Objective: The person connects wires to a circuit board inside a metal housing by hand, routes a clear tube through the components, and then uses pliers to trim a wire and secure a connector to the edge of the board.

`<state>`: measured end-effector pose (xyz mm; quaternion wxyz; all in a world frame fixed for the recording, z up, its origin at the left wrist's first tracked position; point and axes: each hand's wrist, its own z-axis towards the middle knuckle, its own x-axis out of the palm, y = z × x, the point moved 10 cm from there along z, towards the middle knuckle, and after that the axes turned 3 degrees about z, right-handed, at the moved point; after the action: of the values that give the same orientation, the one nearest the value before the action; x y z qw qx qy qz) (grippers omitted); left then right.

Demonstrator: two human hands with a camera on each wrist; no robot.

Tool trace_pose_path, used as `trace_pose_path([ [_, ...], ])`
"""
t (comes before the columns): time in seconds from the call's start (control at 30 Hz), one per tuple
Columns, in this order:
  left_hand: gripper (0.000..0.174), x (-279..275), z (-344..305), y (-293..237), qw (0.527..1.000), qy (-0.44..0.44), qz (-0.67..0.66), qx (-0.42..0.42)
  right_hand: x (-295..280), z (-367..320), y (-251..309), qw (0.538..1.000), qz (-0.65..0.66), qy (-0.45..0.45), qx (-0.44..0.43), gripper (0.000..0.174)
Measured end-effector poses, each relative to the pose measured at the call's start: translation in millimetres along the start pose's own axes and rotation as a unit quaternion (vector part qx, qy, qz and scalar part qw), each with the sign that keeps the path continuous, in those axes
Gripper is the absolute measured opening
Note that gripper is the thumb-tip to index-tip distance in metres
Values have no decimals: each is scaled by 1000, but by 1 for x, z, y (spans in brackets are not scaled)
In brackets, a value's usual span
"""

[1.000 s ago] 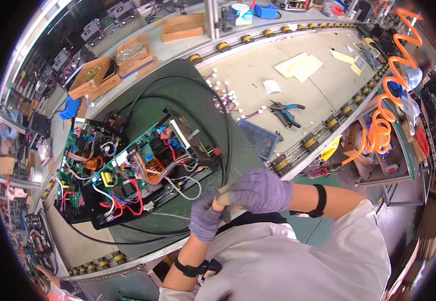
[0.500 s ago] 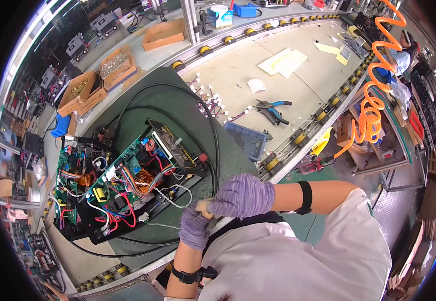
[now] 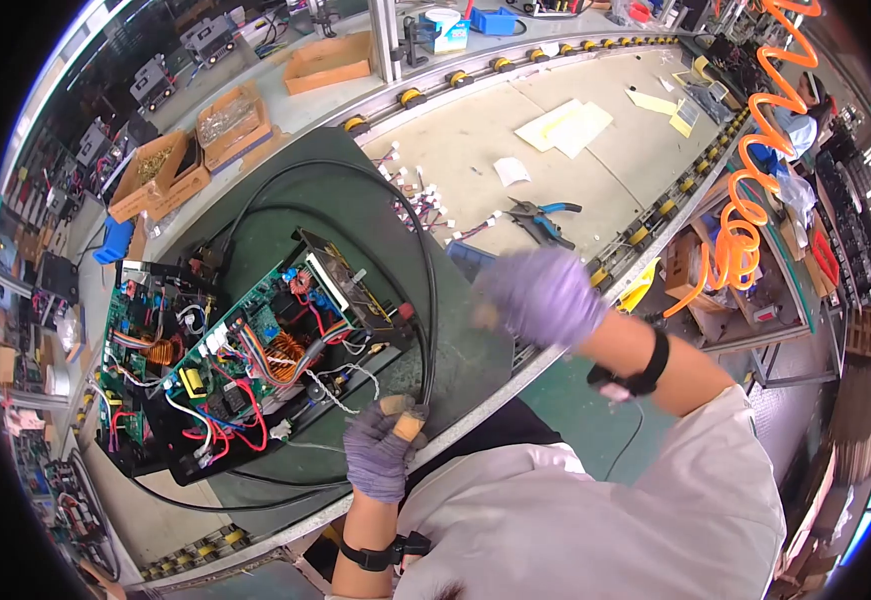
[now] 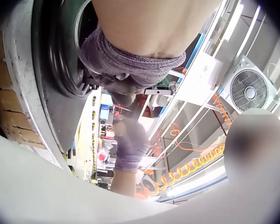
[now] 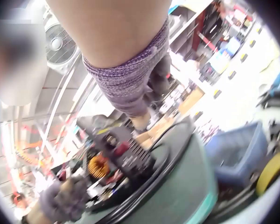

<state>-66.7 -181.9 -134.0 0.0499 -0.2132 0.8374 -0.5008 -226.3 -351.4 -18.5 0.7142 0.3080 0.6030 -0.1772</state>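
Note:
My left hand (image 3: pixel 380 455), in a purple knit glove with tan-covered fingertips, stays at the table's front edge beside the black cable (image 3: pixel 425 330). Its curled fingers grip a thin grey wire (image 3: pixel 315 445) that runs straight to them from a white connector (image 3: pixel 281 430). That wire belongs to an opened electronic unit (image 3: pixel 295 350) with a green circuit board, a copper coil and red and white leads. A second opened unit (image 3: pixel 140 350) stands left of it. My right hand (image 3: pixel 545 295), gloved alike and blurred by motion, overlaps the blue bin (image 3: pixel 470 258) in the head view; its fingers are smeared.
Blue-handled pliers (image 3: pixel 543 220) and white-plugged wire leads (image 3: pixel 420 205) lie beyond the green mat (image 3: pixel 475 355). Cardboard boxes (image 3: pixel 230 120) of small parts stand at the back left. A coiled orange air hose (image 3: pixel 745 215) hangs at the right, past the roller rail (image 3: pixel 635 236).
Both hands were together at the front edge, fingertips touching. My right hand has since parted and moved right and away towards the blue bin; the left has stayed near the edge.

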Motion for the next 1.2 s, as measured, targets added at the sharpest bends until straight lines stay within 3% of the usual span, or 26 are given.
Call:
trace_pose_path([
  [0.03,26,1,-3,-2,1000,12,-3,1,-23,2,-40,994,5,-49,102,33],
  [0.07,26,1,-5,-4,1000,23,-5,2,-5,2,-96,989,-32,-97,108,43],
  [0.13,27,1,-8,-5,999,37,-5,0,7,12,-163,946,-131,93,282,67],
  [0.2,30,2,-8,-1,999,39,-4,-7,30,7,-203,916,-159,173,325,96],
  [0.3,30,1,-14,-5,999,38,9,12,67,-2,-243,883,-193,239,355,113],
  [0.4,28,-5,-17,-5,999,35,2,21,91,-11,-260,876,-159,273,364,117],
  [0.5,25,-12,-20,-3,999,34,-21,23,94,-12,-258,890,-145,256,350,111],
  [0.6,23,-15,-18,-1,999,35,-18,24,96,-12,-254,864,-175,303,362,100],
  [0.63,23,-16,-18,1,999,31,-27,24,97,-18,-251,855,-144,314,386,86],
  [0.73,23,-20,-19,0,999,33,-20,22,102,-26,-249,857,-124,288,409,77],
  [0.77,24,-20,-19,-1,999,36,-13,20,98,-25,-248,863,-140,267,405,64],
  [0.9,24,-25,-15,2,999,30,-10,23,63,-6,-231,878,-179,203,396,48],
  [1.0,24,-28,-13,1,999,16,-43,23,48,1,-211,863,-171,245,408,46],
  [1.13,25,-36,-15,-4,996,2,-84,35,20,-32,-201,870,-83,98,477,41],
  [1.2,25,-38,-13,-5,995,-11,-85,43,20,-57,-200,863,188,-52,465,34],
])
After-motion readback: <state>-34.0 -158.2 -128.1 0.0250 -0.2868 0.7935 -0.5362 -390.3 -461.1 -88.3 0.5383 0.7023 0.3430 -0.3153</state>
